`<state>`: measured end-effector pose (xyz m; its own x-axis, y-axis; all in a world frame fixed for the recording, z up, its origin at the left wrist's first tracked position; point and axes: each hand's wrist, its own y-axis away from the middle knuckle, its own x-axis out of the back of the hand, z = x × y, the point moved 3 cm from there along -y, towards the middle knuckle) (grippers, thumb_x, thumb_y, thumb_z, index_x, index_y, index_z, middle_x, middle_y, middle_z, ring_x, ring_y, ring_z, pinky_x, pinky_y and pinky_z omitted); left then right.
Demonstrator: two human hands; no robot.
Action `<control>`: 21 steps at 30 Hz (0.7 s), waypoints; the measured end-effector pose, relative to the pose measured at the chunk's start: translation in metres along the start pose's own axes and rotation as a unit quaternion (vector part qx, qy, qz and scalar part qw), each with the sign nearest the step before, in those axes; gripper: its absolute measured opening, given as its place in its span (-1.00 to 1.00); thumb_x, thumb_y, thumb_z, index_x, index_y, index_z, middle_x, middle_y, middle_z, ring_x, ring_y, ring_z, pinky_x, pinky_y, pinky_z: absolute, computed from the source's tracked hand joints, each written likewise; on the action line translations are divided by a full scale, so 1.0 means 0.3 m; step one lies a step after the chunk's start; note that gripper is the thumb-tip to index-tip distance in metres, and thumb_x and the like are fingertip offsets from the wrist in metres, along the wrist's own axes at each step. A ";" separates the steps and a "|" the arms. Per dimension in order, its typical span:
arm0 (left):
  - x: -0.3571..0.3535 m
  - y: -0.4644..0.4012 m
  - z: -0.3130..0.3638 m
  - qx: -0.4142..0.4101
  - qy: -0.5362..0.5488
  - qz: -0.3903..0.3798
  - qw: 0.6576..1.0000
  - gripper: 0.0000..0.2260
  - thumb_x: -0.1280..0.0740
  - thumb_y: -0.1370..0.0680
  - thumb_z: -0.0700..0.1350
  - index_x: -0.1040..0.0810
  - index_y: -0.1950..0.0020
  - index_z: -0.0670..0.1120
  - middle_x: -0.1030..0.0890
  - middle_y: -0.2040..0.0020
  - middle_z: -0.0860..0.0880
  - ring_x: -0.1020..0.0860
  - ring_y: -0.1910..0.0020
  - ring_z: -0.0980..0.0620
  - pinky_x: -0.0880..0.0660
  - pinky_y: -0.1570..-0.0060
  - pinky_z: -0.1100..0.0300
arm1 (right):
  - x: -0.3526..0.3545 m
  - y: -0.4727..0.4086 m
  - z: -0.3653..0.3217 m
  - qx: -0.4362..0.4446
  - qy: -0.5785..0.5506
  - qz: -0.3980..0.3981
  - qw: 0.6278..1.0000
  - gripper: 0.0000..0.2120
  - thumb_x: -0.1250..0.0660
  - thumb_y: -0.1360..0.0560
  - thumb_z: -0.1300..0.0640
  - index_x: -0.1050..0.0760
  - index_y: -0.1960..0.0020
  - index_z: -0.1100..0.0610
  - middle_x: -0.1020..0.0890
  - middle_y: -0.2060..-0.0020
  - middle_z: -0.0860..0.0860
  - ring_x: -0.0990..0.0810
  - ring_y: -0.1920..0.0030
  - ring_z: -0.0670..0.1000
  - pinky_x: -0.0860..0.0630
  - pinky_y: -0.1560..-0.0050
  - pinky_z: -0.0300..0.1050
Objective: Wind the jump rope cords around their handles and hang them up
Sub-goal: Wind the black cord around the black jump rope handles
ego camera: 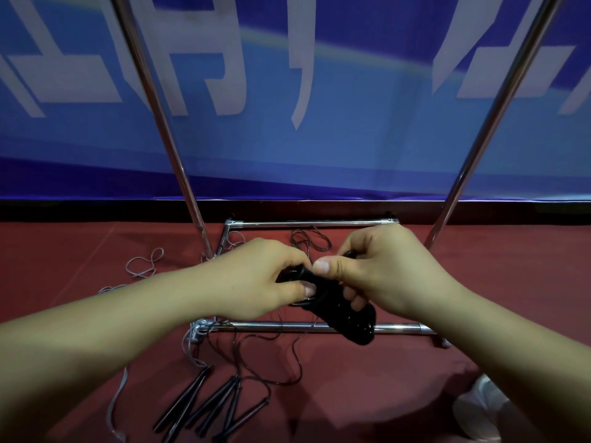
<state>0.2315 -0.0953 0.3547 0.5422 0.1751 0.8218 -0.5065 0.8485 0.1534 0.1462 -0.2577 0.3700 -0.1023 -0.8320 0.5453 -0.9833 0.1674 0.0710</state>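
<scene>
Nearest the viewer, in front of the metal rack (307, 327), several spare black handles (204, 407) lie fanned on the red floor (64, 251), their thin cords (287, 362) trailing loose toward the rack's base, with a pale grey cord (145, 263) beside them.

Above the rack's front bar, both hands work one wound bundle (348, 318): black handles already wrapped in many turns of cord. The right hand (383, 273) curls its fingers round the bundle, thumb pressed on top. The left hand (256, 279) pinches the cord at the bundle's upper end.

The winding looks nearly finished; the next move likely calls for tucking the free end, then lifting the bundle onto the rack.

Beyond the rack hangs a blue banner (287, 155).
</scene>
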 end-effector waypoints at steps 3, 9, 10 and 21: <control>-0.005 0.006 0.010 -0.015 -0.006 -0.030 0.999 -0.75 -0.28 -0.55 0.20 -0.60 -0.08 0.09 -0.66 0.13 0.03 -0.63 0.14 -0.01 -0.55 0.11 -0.13 | 0.001 -0.007 0.001 0.006 0.032 0.012 0.999 -0.69 -0.52 -0.39 -0.11 -0.56 0.29 0.11 -0.63 0.51 0.02 -0.60 0.52 -0.02 -0.54 0.42 -0.15; 0.006 0.019 0.018 -0.030 0.012 -0.061 0.998 -0.77 -0.29 -0.58 0.16 -0.59 -0.12 0.07 -0.67 0.04 0.00 -0.64 0.03 -0.03 -0.56 0.00 -0.12 | -0.008 -0.019 0.029 0.044 0.013 -0.027 0.999 -0.76 -0.36 -0.55 -0.08 -0.60 0.19 0.05 -0.59 0.52 -0.01 -0.55 0.49 -0.03 -0.52 0.37 -0.11; 0.009 0.021 0.022 -0.037 0.015 -0.067 0.997 -0.82 -0.31 -0.60 0.11 -0.58 -0.12 0.08 -0.67 0.03 0.02 -0.63 0.01 -0.02 -0.55 -0.03 -0.12 | -0.011 -0.020 0.033 0.052 0.012 -0.037 0.998 -0.77 -0.33 -0.57 -0.05 -0.59 0.18 0.04 -0.59 0.51 -0.03 -0.55 0.49 -0.06 -0.51 0.38 -0.14; 0.035 0.029 0.045 -0.066 0.144 -0.027 0.987 -0.93 -0.33 -0.63 -0.16 -0.60 -0.06 -0.03 -0.60 0.14 0.05 -0.57 0.09 0.04 -0.53 0.00 0.03 | -0.007 -0.041 0.075 0.067 0.038 0.002 0.997 -0.63 -0.23 -0.59 -0.14 -0.49 0.27 0.08 -0.53 0.43 -0.06 -0.47 0.39 -0.09 -0.47 0.26 -0.05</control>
<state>0.2236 -0.0927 0.3720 0.7432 0.2465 0.6221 -0.3899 0.9150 0.1033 0.1550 -0.2699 0.3493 -0.0999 -0.7876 0.6080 -0.9947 0.0950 -0.0405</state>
